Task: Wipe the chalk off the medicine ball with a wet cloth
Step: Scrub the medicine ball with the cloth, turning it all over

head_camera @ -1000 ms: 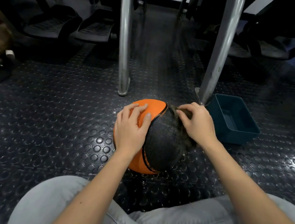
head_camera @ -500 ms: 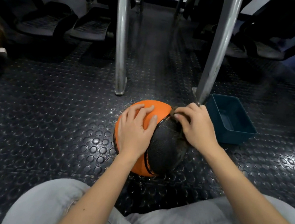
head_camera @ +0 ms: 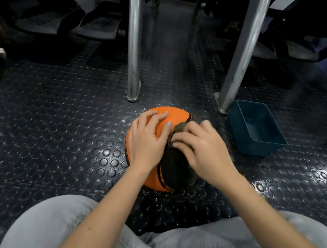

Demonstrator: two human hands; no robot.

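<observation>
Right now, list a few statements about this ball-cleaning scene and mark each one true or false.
1. The left hand rests on the orange part of the medicine ball. True.
2. The right hand presses a dark cloth onto the ball. True.
3. A teal tub stands left of the ball. False: the teal tub stands to its right, beside a metal leg.
4. The ball lies in the person's lap. False: it sits on the studded floor.

The cloth (head_camera: pixel 179 127) is mostly hidden under the blurred right hand (head_camera: pixel 201 148) (only a dark corner shows).
</observation>
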